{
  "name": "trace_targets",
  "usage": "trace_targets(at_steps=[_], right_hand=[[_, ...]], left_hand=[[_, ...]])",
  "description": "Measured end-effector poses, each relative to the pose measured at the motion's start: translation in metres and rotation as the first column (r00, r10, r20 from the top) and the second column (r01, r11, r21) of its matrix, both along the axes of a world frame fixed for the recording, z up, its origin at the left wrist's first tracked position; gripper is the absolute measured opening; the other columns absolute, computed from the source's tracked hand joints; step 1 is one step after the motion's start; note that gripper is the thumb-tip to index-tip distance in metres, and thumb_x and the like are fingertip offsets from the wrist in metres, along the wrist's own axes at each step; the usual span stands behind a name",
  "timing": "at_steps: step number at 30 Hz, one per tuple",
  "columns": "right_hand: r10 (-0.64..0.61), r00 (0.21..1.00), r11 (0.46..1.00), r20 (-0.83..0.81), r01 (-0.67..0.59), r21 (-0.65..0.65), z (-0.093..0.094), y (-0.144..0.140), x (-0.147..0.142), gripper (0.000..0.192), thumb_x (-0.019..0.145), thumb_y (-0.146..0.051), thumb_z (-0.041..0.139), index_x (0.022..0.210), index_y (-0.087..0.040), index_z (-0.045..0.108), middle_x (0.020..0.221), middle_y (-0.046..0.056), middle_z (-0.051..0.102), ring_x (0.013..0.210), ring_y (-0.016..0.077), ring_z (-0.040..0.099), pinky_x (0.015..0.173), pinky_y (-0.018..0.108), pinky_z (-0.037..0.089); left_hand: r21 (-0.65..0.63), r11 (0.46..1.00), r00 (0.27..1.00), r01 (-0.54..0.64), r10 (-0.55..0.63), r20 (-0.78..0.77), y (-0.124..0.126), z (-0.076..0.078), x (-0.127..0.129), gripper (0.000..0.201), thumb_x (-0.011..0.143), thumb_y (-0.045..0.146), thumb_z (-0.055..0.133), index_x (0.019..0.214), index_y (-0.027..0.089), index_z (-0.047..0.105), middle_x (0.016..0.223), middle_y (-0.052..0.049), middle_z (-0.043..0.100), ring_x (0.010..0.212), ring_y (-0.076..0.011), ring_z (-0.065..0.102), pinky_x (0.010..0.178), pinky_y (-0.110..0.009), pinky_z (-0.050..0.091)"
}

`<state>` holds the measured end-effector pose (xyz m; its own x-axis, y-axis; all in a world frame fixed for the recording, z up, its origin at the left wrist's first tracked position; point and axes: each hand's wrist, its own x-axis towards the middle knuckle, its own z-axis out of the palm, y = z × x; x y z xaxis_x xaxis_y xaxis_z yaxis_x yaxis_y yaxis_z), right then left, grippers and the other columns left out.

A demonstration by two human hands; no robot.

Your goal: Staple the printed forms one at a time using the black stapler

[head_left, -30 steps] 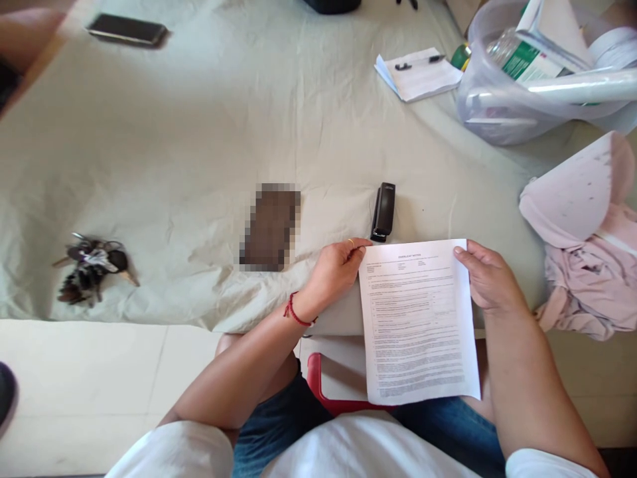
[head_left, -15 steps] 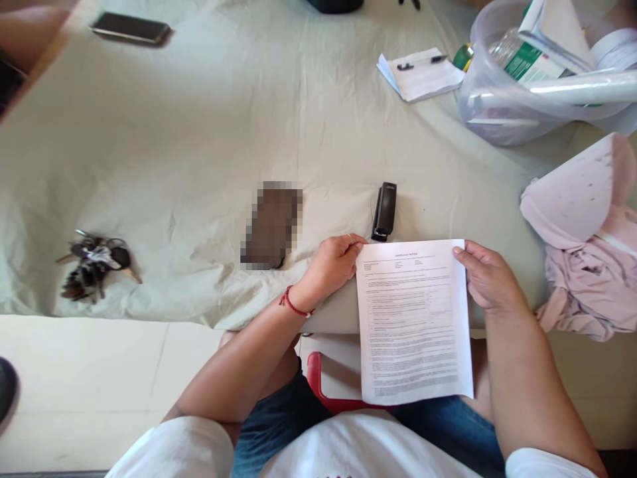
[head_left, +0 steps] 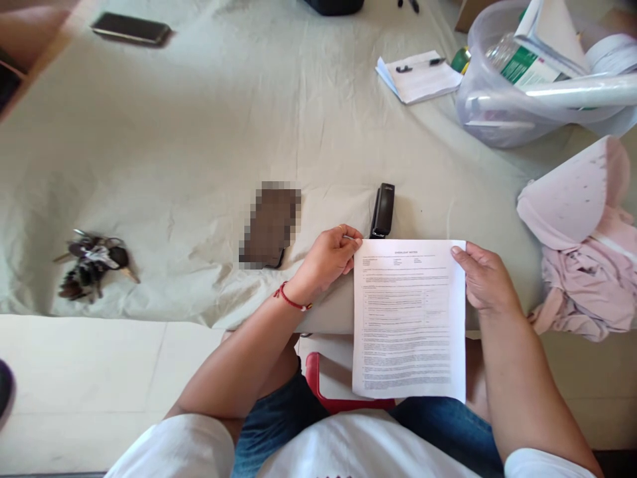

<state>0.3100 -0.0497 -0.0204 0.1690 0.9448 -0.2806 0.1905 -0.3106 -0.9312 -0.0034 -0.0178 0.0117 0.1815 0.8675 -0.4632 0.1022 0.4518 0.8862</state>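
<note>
A printed sheet of paper (head_left: 409,325) hangs over the table's near edge and above my lap, its text facing me. My left hand (head_left: 334,255) pinches its upper left corner. At the upper right corner, my right hand (head_left: 485,275) grips it with the thumb on top; the fingers behind are hidden. Just beyond the top edge of the sheet lies a black stapler (head_left: 383,211), its near end partly covered by the paper. To the left of my left hand, a dark phone-shaped object (head_left: 271,226), blurred out by pixels, rests on the cloth.
A pale cloth (head_left: 199,133) covers the table. Keys (head_left: 97,262) lie at left, a phone (head_left: 131,29) farther back. Notepads with pens (head_left: 423,78) sit near a clear plastic tub (head_left: 492,113) of papers. A pink cap with fabric (head_left: 582,199) lies at right.
Both hands have shifted the sheet slightly left, and it hangs straighter. Its top edge now covers the stapler's near end.
</note>
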Motion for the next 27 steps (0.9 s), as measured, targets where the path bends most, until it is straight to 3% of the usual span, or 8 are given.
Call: trace_targets(at_steps=[6,12,17,23,27], right_hand=[[-0.047,0.998,0.996,-0.042,0.044,-0.074,-0.001,0.0,0.002,0.052,0.078,-0.071,0.093,0.093,-0.025,0.077,0.083,0.004,0.081,0.083,0.0292,0.079,0.075,0.042,0.066],[-0.042,0.997,0.991,-0.065,0.033,-0.132,-0.001,0.0,0.0,0.049,0.074,-0.069,0.096,0.085,-0.026,0.076,0.084,0.004,0.083,0.078,0.028,0.079,0.075,0.042,0.066],[-0.079,0.994,0.98,-0.077,0.064,-0.187,0.005,0.003,-0.004,0.046,0.069,-0.065,0.098,0.083,-0.026,0.078,0.079,0.005,0.082,0.072,0.0294,0.079,0.068,0.042,0.066],[-0.107,0.994,0.97,-0.033,0.097,-0.225,0.012,0.004,-0.005,0.034,0.068,-0.052,0.097,0.079,-0.024,0.08,0.075,0.003,0.081,0.062,0.0227,0.073,0.057,0.035,0.058],[-0.082,0.996,0.973,-0.041,0.071,-0.219,0.016,0.004,-0.006,0.032,0.069,-0.051,0.095,0.078,-0.024,0.081,0.074,0.002,0.08,0.061,0.022,0.072,0.057,0.034,0.057]], left_hand=[[-0.098,0.992,0.987,0.079,-0.091,-0.131,0.0,0.008,-0.002,0.03,0.105,0.015,0.056,0.075,0.018,0.063,0.047,0.006,0.047,0.045,-0.0084,0.038,0.054,-0.024,0.029],[-0.11,0.989,0.976,0.103,-0.122,-0.18,-0.002,0.0,-0.005,0.037,0.104,0.017,0.054,0.067,0.022,0.054,0.047,0.002,0.05,0.044,-0.0095,0.036,0.053,-0.027,0.026],[-0.113,0.991,0.982,0.07,-0.088,-0.167,-0.002,-0.002,-0.001,0.031,0.103,0.017,0.055,0.072,0.021,0.059,0.047,0.003,0.051,0.044,-0.0103,0.036,0.053,-0.028,0.026],[-0.067,0.997,0.97,-0.045,0.027,-0.242,0.001,-0.005,0.006,0.011,0.097,0.012,0.061,0.091,0.021,0.061,0.055,0.006,0.054,0.048,-0.0118,0.044,0.053,-0.028,0.029],[0.024,0.996,0.954,-0.088,0.091,-0.286,0.004,-0.015,0.008,0.022,0.091,0.009,0.066,0.101,0.024,0.053,0.067,0.005,0.062,0.057,-0.0148,0.054,0.058,-0.028,0.035]])
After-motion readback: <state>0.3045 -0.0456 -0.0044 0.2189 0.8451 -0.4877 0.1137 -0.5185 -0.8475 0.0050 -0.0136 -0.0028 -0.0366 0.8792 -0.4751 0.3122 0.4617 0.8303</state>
